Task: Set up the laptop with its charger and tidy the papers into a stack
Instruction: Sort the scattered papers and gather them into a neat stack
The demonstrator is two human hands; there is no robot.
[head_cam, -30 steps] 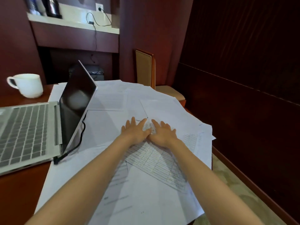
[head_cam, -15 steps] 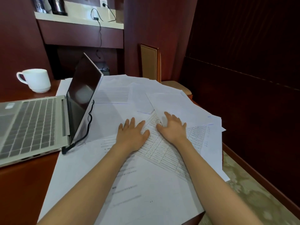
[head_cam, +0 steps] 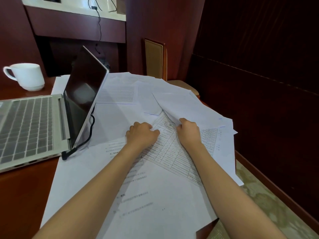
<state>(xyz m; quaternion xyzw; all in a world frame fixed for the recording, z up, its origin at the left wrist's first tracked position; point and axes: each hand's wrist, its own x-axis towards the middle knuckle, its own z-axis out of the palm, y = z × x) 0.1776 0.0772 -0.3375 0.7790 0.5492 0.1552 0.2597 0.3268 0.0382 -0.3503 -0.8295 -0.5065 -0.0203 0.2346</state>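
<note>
Loose white papers lie spread over the right half of the wooden table. A printed table sheet with a round stamp lies between my hands. My left hand rests knuckles up with its fingers curled on the sheets at that page's left edge. My right hand curls its fingers round the edge of a blank sheet that overlaps the table sheet. The open laptop stands at the left with a dark screen. A black charger cable runs down behind its hinge to the side.
A white mug stands at the back left of the table. A chair is pushed up at the far side. A cable hangs from the shelf behind. Patterned carpet shows past the table's right edge.
Both hands lay flat with spread fingers on the papers; now their fingers are curled and grip sheet edges. The hands have moved slightly apart, which uncovers the stamped table sheet.
</note>
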